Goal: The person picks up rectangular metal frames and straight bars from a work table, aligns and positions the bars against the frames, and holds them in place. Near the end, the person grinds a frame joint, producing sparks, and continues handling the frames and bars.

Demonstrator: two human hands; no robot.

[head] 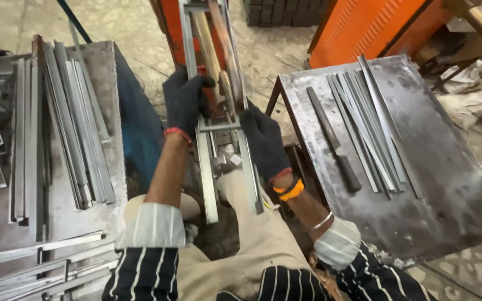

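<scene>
Gloves of black fabric cover both your hands, each with a red cuff at the wrist. Your left hand (185, 100) is closed around the left rail of a narrow metal frame (205, 167) that stands between your knees and runs away from you toward an orange machine (364, 28). Your right hand (263, 142) is closed on the right rail of the same frame, lower down and closer to your body, just below a short crossbar (218, 127) that joins the two rails. An orange band (291, 191) sits on your right wrist below the glove, with a thin silver bangle (322, 221) further up the forearm. Your sleeves are rolled, striped dark and white, and your trousers are beige. On your right stands a dark steel worktop (453, 184) carrying a bundle of flat grey metal strips (369, 128) laid lengthwise, and just beside them on the left lies a file with a dark handle (335, 142). On your left a second worktop (107, 72) holds more long metal strips (73, 128) stacked side by side, some angled. Further welded frame pieces (40, 267) lie near your left knee, at the lower left. Crumpled pale rags (470, 95) rest on the floor beyond the right worktop.
</scene>
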